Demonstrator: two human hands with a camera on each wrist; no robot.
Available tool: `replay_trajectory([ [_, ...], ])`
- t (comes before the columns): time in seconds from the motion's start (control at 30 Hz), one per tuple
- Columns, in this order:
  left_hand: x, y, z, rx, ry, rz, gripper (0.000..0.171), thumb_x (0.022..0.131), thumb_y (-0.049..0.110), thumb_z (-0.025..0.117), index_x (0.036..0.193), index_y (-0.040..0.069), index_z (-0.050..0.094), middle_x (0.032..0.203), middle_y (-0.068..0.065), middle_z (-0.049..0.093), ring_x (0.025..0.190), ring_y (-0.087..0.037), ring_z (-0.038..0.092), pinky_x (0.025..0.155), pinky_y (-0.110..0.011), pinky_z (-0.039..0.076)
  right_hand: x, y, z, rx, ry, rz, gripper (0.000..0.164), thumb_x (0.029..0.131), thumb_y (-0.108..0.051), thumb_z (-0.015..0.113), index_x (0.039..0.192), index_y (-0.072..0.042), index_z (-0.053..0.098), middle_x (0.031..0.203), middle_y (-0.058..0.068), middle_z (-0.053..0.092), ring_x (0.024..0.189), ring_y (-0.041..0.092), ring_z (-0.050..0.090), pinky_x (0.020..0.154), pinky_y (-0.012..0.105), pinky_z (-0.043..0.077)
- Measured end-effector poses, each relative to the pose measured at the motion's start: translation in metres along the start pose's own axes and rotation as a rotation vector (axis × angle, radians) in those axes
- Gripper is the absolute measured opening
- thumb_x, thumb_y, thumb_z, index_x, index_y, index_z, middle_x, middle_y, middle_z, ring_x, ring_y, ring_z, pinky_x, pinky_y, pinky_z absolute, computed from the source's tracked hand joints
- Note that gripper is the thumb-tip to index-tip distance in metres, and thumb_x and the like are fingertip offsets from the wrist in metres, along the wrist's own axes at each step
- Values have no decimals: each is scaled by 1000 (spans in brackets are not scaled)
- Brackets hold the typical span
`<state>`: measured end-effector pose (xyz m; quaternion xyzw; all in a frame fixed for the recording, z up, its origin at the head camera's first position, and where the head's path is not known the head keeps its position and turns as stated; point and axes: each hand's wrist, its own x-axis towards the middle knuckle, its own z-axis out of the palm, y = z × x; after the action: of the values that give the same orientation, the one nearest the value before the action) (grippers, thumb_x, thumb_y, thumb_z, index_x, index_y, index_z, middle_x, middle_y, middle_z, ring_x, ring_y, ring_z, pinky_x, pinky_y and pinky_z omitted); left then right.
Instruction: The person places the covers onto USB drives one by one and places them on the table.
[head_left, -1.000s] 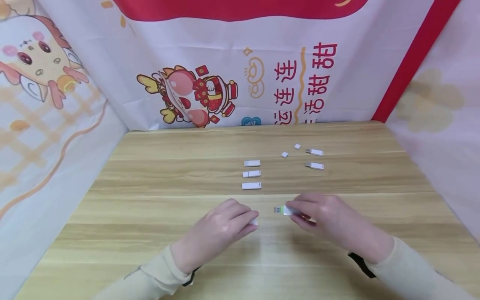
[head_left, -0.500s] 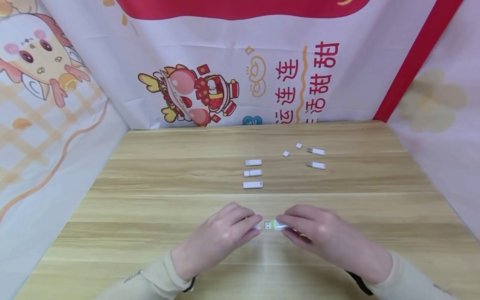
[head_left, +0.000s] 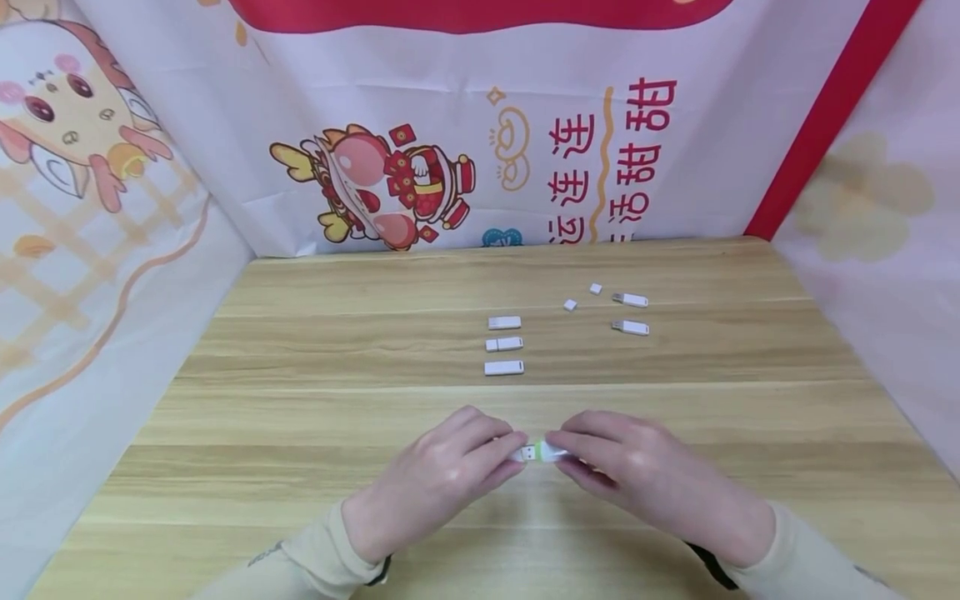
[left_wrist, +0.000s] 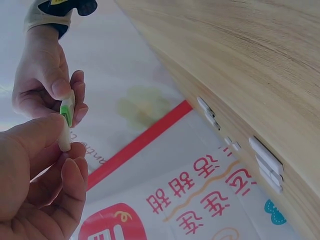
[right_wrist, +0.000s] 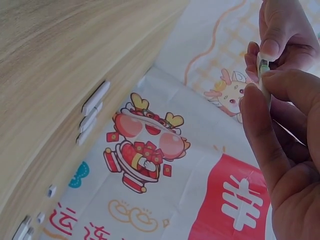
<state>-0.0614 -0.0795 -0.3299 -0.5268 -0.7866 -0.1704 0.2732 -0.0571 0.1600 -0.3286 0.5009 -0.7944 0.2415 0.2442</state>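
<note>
1. At the near middle of the table [head_left: 300, 358], the left hand [head_left: 438, 475] pinches a small white cap [left_wrist: 64, 139] between its thumb and fingers.
2. The right hand [head_left: 645, 467], just to its right, holds a white USB stick [head_left: 555, 452] with its fingers drawn in narrowly on the body; a green band [head_left: 539, 451] shows near the stick's left end.
3. This stick lies between the two hands, its metal plug [head_left: 529, 452] pointing left at the mouth of the cap; whether the tip is inside, I cannot tell.
4. Farther away, near the middle, three white sticks [head_left: 503, 367] lie one beyond another, slightly apart, all running left to right.
5. To the far right, two uncapped sticks [head_left: 633, 328] lie apart, their plugs pointing left.
6. Two loose caps [head_left: 570, 305] lie near them, on their left.
7. Beyond the table's far edge is a white printed cloth [head_left: 435, 79].
</note>
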Motion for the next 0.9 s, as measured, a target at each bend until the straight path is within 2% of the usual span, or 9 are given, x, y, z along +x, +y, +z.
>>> replay_trajectory([
  [0.17,3,0,-1,-19,9,-4,22,84,15,67,103,4,66,93,-1,61,85,-11,54,77,-15,45,2,-1,1,3,1,12,24,93,-20,53,100,-3,68,92,3,63,78,10,61,70,18,50],
  [0.37,7,0,-5,-39,56,18,19,85,15,66,100,2,67,91,-1,60,80,-11,53,73,-13,44,5,-3,3,8,-1,60,24,90,-19,59,104,-2,67,96,4,63,81,11,62,72,20,51],
  [0.6,12,-1,-7,-31,121,65,18,88,16,63,97,1,67,88,-1,62,78,-12,55,73,-16,46,9,-6,3,-35,56,43,27,94,-22,52,102,-1,67,95,4,62,81,13,61,71,20,51],
  [0.73,11,-3,-5,-30,120,36,20,86,18,64,97,2,67,88,-1,63,78,-12,56,73,-16,47,11,-7,3,-68,68,31,27,94,-22,52,101,0,67,94,4,62,79,13,62,70,22,51],
  [0.9,11,-8,-1,-4,132,-2,23,85,24,64,95,3,68,83,0,66,73,-10,56,68,-15,47,12,-8,2,-58,31,70,23,91,-20,58,100,-1,68,92,3,63,79,12,62,70,23,52],
])
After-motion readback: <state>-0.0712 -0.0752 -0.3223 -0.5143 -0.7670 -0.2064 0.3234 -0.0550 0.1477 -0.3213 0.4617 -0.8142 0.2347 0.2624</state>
